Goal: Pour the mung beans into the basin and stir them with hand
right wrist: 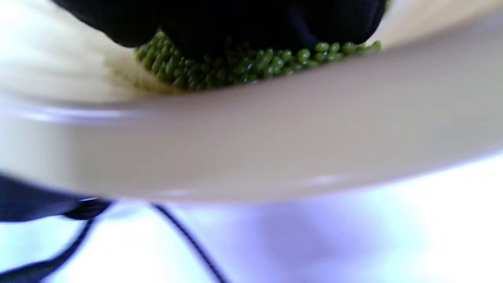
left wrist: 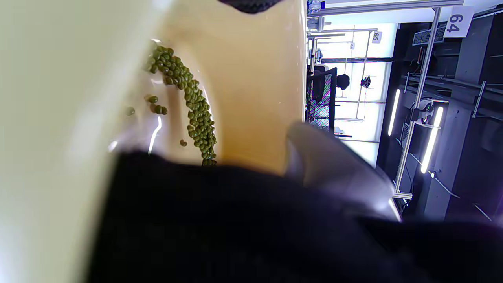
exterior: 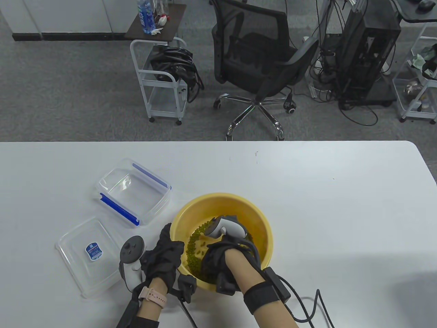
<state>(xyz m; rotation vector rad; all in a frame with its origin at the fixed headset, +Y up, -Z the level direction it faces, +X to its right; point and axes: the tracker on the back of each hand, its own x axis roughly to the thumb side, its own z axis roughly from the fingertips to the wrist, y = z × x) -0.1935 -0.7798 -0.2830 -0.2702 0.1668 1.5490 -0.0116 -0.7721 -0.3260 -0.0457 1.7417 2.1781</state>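
Observation:
A yellow basin (exterior: 259,225) stands near the table's front edge with green mung beans (exterior: 195,243) spread over its bottom. My right hand (exterior: 214,255), a white tracker on its back, reaches down inside the basin. In the right wrist view its gloved fingers (right wrist: 235,19) press into the beans (right wrist: 243,65) just behind the basin's rim (right wrist: 251,137). My left hand (exterior: 166,251) grips the basin's left rim, fingers hooked over the edge. The left wrist view shows a trail of beans (left wrist: 190,100) on the basin's inner wall (left wrist: 251,78).
An empty clear container (exterior: 134,192) with blue clips sits left of the basin. Its clear lid (exterior: 88,256) lies at the front left. Black cables (exterior: 307,304) trail from my right wrist over the table. An office chair (exterior: 259,65) and a cart (exterior: 160,78) stand beyond the far edge.

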